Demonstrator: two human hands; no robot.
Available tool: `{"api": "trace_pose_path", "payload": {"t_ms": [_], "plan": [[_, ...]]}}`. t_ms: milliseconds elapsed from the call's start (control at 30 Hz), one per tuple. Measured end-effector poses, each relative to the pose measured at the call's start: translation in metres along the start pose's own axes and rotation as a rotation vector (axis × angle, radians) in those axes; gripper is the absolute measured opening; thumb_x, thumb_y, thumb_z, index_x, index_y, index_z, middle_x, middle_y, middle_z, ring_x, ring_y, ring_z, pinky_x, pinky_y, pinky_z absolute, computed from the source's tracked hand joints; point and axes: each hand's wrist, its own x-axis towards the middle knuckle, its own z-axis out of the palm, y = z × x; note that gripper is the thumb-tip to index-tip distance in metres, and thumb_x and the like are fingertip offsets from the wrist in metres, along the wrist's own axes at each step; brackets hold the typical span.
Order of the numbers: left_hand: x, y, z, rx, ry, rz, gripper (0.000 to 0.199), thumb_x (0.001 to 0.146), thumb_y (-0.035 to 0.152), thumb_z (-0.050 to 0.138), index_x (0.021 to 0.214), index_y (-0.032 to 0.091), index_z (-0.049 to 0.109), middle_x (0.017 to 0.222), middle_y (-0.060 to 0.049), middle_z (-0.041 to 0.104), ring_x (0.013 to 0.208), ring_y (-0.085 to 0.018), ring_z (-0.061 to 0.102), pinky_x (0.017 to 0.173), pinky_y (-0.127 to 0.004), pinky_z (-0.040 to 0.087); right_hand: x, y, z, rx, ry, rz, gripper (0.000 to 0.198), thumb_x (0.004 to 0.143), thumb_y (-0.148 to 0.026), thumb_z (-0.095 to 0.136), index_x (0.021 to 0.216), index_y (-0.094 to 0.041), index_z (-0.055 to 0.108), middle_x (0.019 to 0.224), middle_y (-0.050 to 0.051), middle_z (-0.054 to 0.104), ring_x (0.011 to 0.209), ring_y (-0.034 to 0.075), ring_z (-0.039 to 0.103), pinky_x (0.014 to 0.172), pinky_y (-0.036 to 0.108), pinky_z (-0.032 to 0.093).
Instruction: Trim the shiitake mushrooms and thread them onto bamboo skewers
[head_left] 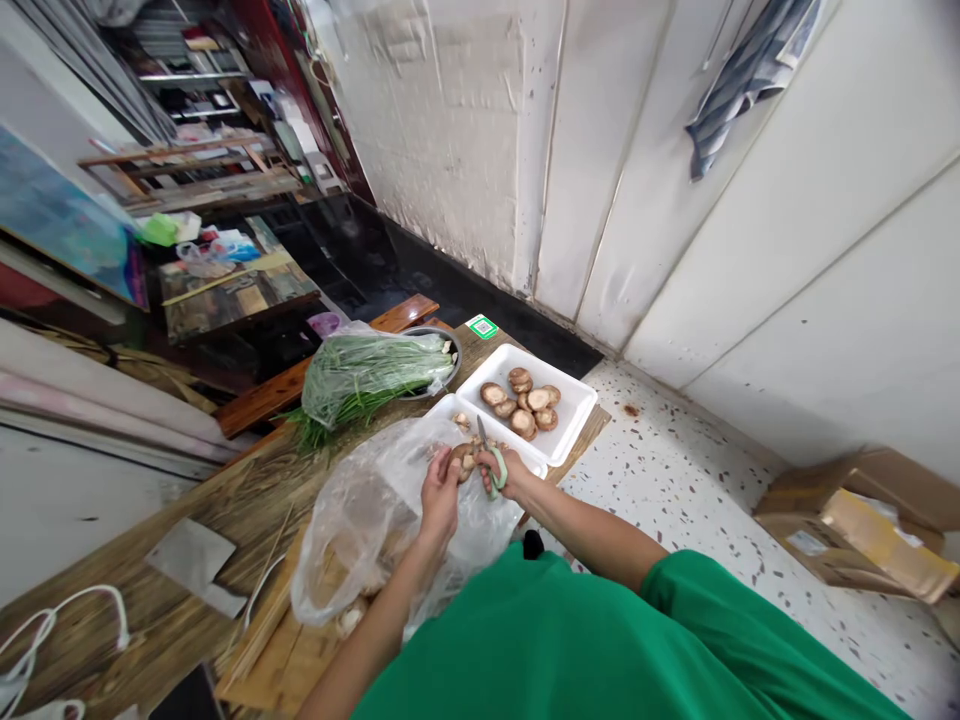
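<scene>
1. Far L: a looped white cable [45,625] is laid on a brown wood-grain table [259,495]; nearby, a flat grey metal blade-like piece [191,560].
2. Bkgd L: a weathered plank-topped table [247,300] is cluttered w/ plastic bags.
3. L of ctr: a yellowish wooden board [289,670] is partly covered by a crumpled clear plastic bag [352,520]. Beyond it, long green leafy stalks [367,370] in clear plastic are rested partly over a round grey bowl [454,350].
4. Ctr: a brown-capped mushroom [463,460] is gripped by the closed fingers of the L hand [441,492], above the bag, which is draped over part of the nearer white rectangular tray [448,405]; that tray is also blocked from view by the hands.
5. Just R: pale-green-handled scissors [500,465] are gripped in the R hand [510,475], blades up by the mushroom; if blades are parted, can't tell.
6. Beside: more brown mushrooms [538,400] are held in a 2nd white tray [577,410]; a green-and-white QR card [482,326] is set behind.
7. Far R: a blue-grey striped cloth [750,85] is hung on the wall; an open brown cardboard box [817,510] is placed on the speckled floor [637,480].
</scene>
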Motion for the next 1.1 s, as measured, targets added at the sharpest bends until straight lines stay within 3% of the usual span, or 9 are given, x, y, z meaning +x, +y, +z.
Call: {"api": "trace_pose_path", "payload": {"t_ms": [167, 367, 600, 800, 967, 1100], "plan": [[0.006, 0.005, 0.0, 0.039, 0.057, -0.066, 0.039, 0.067, 0.03, 0.068, 0.103, 0.016, 0.06, 0.108, -0.01, 0.061, 0.096, -0.018, 0.058, 0.087, -0.034, 0.043, 0.002, 0.003, -0.007, -0.096, 0.025, -0.078, 0.019, 0.073, -0.032, 0.059, 0.067, -0.017, 0.05, 0.04, -0.007, 0.045, 0.031, 0.007, 0.04, 0.031, 0.016, 0.032], [0.016, 0.007, 0.002, 0.035, 0.092, -0.209, 0.034, 0.064, 0.033, 0.069, 0.091, 0.014, 0.063, 0.082, -0.006, 0.066, 0.072, -0.017, 0.061, 0.07, -0.034, 0.049, 0.006, 0.0, -0.013, -0.22, 0.049, -0.161, 0.015, 0.066, -0.027, 0.064, 0.063, -0.018, 0.052, 0.04, -0.007, 0.049, 0.032, 0.008, 0.043, 0.029, 0.016, 0.029], [0.03, 0.013, -0.009, 0.107, 0.165, -0.175, 0.023, 0.062, 0.027, 0.071, 0.08, 0.014, 0.067, 0.076, -0.005, 0.065, 0.076, -0.018, 0.061, 0.075, -0.033, 0.049, 0.013, -0.014, -0.035, -0.224, -0.047, -0.082, 0.022, 0.073, -0.034, 0.055, 0.06, -0.018, 0.048, 0.038, -0.007, 0.045, 0.028, 0.008, 0.039, 0.028, 0.019, 0.033], [0.044, 0.023, -0.014, 0.056, 0.215, -0.226, 0.014, 0.073, 0.027, 0.063, 0.081, 0.015, 0.061, 0.08, -0.006, 0.064, 0.07, -0.016, 0.062, 0.073, -0.041, 0.05, 0.021, -0.018, -0.049, -0.241, 0.023, -0.151, 0.024, 0.066, -0.036, 0.066, 0.065, -0.016, 0.052, 0.039, -0.007, 0.048, 0.029, 0.006, 0.041, 0.028, 0.015, 0.03], [0.067, 0.02, 0.009, 0.09, 0.183, -0.254, 0.011, 0.075, 0.027, 0.06, 0.075, 0.017, 0.058, 0.074, -0.007, 0.064, 0.067, -0.018, 0.062, 0.07, -0.044, 0.051, 0.018, -0.009, -0.052, -0.24, 0.096, -0.197, 0.029, 0.064, -0.042, 0.066, 0.064, -0.015, 0.055, 0.04, -0.006, 0.05, 0.029, 0.008, 0.042, 0.028, 0.017, 0.033], [0.093, 0.011, 0.045, 0.191, 0.097, -0.168, 0.01, 0.073, 0.027, 0.062, 0.071, 0.017, 0.06, 0.07, -0.007, 0.065, 0.07, -0.02, 0.062, 0.069, -0.038, 0.05, -0.002, 0.001, -0.073, -0.217, 0.209, -0.241, 0.031, 0.067, -0.046, 0.062, 0.071, -0.015, 0.058, 0.04, -0.006, 0.048, 0.03, 0.008, 0.043, 0.028, 0.018, 0.032]]}}
